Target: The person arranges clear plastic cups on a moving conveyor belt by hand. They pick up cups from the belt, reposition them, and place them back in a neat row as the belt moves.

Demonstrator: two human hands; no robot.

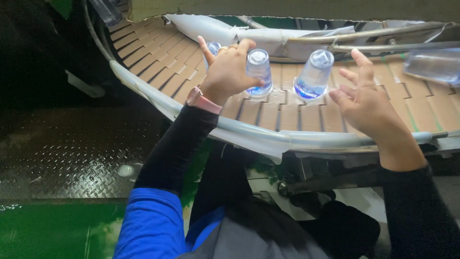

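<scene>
left hand (226, 71): the forearm reaches forward and slightly right over the pale guide rail (249, 132), in a black sleeve (177, 144) with a pink watch band (203, 101) at the wrist. the back of the hand faces the camera. the fingers are bent and spread; the thumb lies against the near side of an upright clear bottle (259, 71), and the index finger curls at its top edge. the hand is closed loosely on this bottle rather than clamped tight. a second bottle (213, 47) shows just behind the fingertips; whether the fingers touch it cannot be told.

right hand (364, 98): the forearm comes in from the lower right, wrist raised above the rail. the palm faces left, fingers apart and lightly curled, thumb extended toward the belt. it holds nothing. the nearest item is another upright clear bottle (314, 74), just beside the thumb and not touching it.

bottles: both near bottles stand on the tan slatted conveyor belt (163, 60), each with a blue tint at the base. the held bottle stands between the two hands, left of the free one. a further bottle (433, 64), blurred, lies at the right edge of the belt.

surroundings: a dark tread-plate floor (62, 153) lies to the left, below the belt, with a green surface (48, 230) beneath it.
</scene>
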